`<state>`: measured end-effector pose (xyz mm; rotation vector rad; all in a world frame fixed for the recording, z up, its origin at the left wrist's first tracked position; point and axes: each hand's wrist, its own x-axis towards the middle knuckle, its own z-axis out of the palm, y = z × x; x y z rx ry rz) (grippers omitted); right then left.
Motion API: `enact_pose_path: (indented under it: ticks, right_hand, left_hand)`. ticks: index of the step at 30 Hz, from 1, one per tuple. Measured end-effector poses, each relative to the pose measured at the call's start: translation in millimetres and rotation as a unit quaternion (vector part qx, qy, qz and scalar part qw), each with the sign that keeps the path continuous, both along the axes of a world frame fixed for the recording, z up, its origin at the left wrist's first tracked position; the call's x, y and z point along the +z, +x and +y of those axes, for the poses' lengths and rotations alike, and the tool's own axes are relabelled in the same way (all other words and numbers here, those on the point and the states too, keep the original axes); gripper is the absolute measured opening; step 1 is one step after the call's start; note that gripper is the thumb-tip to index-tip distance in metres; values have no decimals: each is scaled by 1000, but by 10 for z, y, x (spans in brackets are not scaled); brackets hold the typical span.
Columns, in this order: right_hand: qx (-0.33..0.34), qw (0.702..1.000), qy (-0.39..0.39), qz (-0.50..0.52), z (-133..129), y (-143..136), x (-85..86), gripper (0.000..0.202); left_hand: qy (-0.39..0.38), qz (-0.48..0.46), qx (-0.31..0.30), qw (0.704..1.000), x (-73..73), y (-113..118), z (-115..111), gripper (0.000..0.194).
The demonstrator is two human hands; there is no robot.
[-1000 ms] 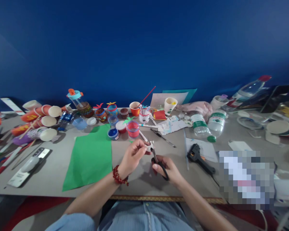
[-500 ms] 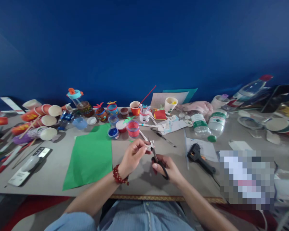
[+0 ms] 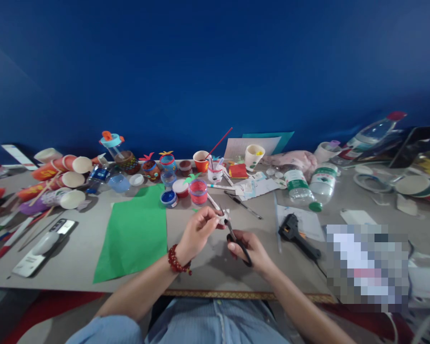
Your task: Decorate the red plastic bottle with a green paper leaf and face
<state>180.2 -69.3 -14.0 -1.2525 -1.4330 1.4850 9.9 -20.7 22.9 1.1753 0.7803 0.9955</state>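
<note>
Between the thumb and fingers of my left hand (image 3: 199,230) is a small piece of white paper (image 3: 222,220) with a black mark on it. My right hand (image 3: 251,251) grips black-handled scissors (image 3: 239,246), its fingers around the loops. The scissor blades point up and away from me and meet the paper's right side. How far apart the blades are is hard to make out. Just beyond my hands stand a tub of red paint (image 3: 198,192) and an open jar of blue paint (image 3: 169,198). A green sheet (image 3: 138,234) lies left of my left hand.
A black glue gun (image 3: 297,234) with its cord lies to the right. Plastic bottles (image 3: 297,185), a pen (image 3: 244,206) and a white cup (image 3: 254,157) sit farther back. At the left are stacked paper cups (image 3: 62,179) and a phone (image 3: 45,246). A blue wall closes the back.
My right hand and the scissors have shifted very slightly to the right. My left hand and the paper stay almost in place.
</note>
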Motion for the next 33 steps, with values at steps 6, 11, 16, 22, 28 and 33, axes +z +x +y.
enact_pose_path:
  ticks: [6, 11, 16, 22, 28, 33]
  right_hand:
    - [3, 1000, -3, -5, 1, 31, -33, 62]
    - [3, 1000, 0, -15, -2, 51, -20, 62]
    - [3, 1000, -4, -20, 0, 55, -19, 63]
    - [16, 999, 2, -36, 2, 94, -7, 62]
    - [28, 998, 8, -52, 12, 141, 10, 60]
    - [38, 998, 3, -53, 20, 158, -16, 61]
  left_hand:
    - [1, 5, -2, 1000, 29, -5, 8, 28]
    - [3, 9, -8, 1000, 38, -13, 16, 29]
    - [0, 8, -15, 1000, 54, -19, 35, 28]
    - [1, 28, -26, 999, 53, -42, 61, 26]
    - [25, 68, -44, 996, 55, -76, 88, 23]
    - [51, 99, -46, 993, 101, -94, 111, 21]
